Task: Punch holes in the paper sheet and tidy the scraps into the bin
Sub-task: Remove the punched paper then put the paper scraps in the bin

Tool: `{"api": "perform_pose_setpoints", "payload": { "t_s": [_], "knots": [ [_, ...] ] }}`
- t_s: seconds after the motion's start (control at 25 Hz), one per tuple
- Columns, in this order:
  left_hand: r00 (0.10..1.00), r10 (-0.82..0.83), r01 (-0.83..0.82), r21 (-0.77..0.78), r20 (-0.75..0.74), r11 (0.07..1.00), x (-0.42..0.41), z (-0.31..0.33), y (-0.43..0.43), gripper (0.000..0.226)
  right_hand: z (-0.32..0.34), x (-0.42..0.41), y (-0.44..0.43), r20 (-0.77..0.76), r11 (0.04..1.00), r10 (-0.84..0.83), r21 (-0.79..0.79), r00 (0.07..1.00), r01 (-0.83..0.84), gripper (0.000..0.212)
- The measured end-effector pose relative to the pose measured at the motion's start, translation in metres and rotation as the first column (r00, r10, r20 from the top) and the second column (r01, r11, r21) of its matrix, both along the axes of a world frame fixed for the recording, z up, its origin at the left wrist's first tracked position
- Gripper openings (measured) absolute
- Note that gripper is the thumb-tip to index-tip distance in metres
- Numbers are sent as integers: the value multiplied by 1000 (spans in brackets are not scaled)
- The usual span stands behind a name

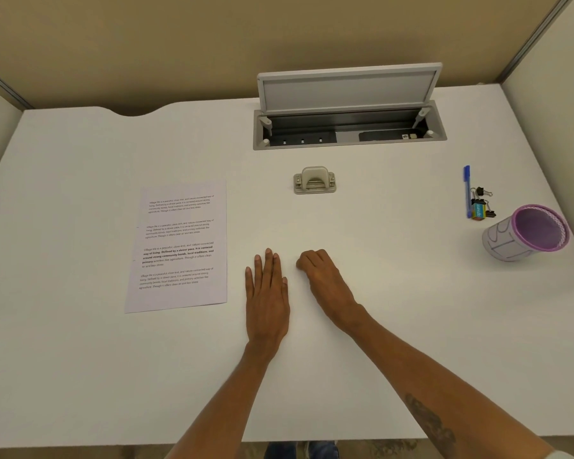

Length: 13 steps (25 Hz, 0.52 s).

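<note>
A printed paper sheet [179, 246] lies flat on the white desk [80, 359], left of centre. A beige hole punch [314, 180] stands farther back in the middle. A purple-rimmed mesh bin [527, 233] sits at the right edge. My left hand [267, 293] lies flat on the desk, fingers straight, just right of the sheet and apart from it. My right hand [322, 276] rests beside it with its fingers curled under; whether they pinch anything I cannot see.
An open cable tray [348, 127] with a raised lid is set into the desk's back. A blue pen [467, 190], black binder clips [482, 197] and a small coloured block lie behind the bin. Partition walls close in the back and both sides.
</note>
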<state>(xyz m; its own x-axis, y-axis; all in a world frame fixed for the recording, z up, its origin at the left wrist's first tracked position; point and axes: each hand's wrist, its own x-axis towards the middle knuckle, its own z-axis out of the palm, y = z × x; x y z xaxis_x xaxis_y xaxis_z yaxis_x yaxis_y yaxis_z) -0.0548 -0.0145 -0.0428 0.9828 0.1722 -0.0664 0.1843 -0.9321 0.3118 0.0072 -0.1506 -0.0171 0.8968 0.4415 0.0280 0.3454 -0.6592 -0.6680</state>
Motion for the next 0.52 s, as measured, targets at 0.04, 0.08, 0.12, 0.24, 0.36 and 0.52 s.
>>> {"api": "perform_pose_setpoints", "payload": {
  "t_s": [0.04, 0.08, 0.12, 0.24, 0.36, 0.52],
  "knots": [
    [1000, 1, -1, -1, 1, 1000, 0, 0, 0, 54, -1, 1, 0, 26, 999, 26, -27, 999, -25, 20],
    [1000, 1, -1, -4, 2, 1000, 1, 0, 0, 54, -3, 3, 0, 46, 997, 55, -56, 997, -52, 21],
    [1000, 2, -2, -4, 1, 1000, 1, 0, 0, 54, -5, 5, -1, 49, 995, 72, -72, 996, -68, 23],
    [1000, 2, -2, 11, 2, 1000, 1, -1, 0, 54, -10, 10, -2, -31, 997, 52, -62, 998, -54, 29],
    [1000, 0, 0, 20, 4, 1000, 1, -1, -1, 55, -11, 13, 0, 50, 996, 49, -75, 998, -45, 50],
    [1000, 8, -9, 26, 10, 1000, 1, -1, -2, 56, -4, 21, 5, -193, 959, -187, 174, 963, 222, 36]
  ]
}}
